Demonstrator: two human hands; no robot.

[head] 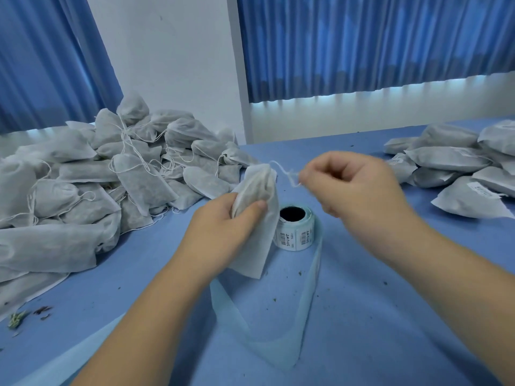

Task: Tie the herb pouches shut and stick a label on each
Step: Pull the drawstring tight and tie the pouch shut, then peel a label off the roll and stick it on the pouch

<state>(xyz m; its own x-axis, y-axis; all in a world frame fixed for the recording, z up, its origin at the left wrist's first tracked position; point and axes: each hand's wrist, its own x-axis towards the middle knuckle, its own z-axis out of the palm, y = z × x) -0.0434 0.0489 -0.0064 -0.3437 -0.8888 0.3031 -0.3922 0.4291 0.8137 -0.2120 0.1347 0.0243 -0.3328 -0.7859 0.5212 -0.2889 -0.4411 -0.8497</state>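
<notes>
Right now the left hand [223,227] grips the pouch [259,218] around its upper half, thumb and fingers curled into the fabric, holding it upright just above the table [390,330]. The right hand [354,188] pinches the thin white drawstring [287,174] between curled fingertips, off to the side of the gathered neck. The likely trouble is the cord: it is fine and frayed-looking, so a hard tug could snap it or tear the soft fabric at the neck, while a loose pinch could let it slip and the mouth reopen, dropping herb onto the cloth. The scattered crumbs [16,319] suggest that this happens. The label roll [296,229] stands right behind the pouch, partly hidden by it, and its spent backing strip [306,302] loops across the table towards the person. A lowered pouch or forearm could snag that strip and drag the roll. To the left a big heap of pouches [111,168] with loose strings lies close to the left arm, and stray cords could tangle. Well off to the right sits a stack of labelled pouches [459,168], clear of the working space.
</notes>
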